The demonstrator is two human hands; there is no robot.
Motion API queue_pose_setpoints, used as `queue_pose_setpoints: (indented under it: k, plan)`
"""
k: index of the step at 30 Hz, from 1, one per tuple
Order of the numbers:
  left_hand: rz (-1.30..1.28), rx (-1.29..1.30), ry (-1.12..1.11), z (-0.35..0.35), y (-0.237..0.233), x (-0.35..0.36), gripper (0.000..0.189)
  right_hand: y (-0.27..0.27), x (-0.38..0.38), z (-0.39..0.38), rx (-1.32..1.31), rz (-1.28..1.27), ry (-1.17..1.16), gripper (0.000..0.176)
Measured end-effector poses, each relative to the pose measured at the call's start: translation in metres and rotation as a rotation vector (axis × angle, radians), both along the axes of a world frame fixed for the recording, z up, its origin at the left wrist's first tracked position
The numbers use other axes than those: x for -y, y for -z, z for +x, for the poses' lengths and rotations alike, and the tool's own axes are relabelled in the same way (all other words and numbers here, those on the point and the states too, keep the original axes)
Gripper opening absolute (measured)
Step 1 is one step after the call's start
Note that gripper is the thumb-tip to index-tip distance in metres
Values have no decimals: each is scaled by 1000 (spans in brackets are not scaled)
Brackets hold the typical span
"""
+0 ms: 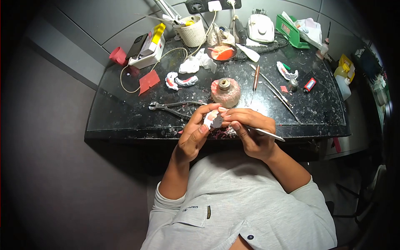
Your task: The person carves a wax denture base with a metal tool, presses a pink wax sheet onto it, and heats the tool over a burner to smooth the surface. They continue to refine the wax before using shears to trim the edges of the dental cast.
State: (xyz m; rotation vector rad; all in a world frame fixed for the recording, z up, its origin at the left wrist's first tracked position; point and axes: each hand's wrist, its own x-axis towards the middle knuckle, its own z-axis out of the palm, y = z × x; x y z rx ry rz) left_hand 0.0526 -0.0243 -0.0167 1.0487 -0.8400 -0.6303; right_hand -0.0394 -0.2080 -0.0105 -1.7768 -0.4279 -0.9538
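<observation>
Head view, desk's (125, 121) front edge: pinches denture piece (211, 119) in left hand (192, 136); grips thin metal tool (266, 133) in right hand (252, 134), shaft lying rightward, tip toward piece.

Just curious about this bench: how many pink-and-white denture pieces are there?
4 denture pieces: one in the left hand, two side by side beyond the pliers, one at right near the red lighter. Clutter may hide others.
</observation>
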Motion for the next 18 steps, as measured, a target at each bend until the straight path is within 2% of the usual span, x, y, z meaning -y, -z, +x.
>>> queue_pose_setpoints:
  k: [15,18]
  plan:
    - [1,37,-4,3,3,-1,68,-2,2,1,-17,31,-47,11]
    - [80,33,-19,5,6,-4,67,-1,2,2,-24,92,-70,11]
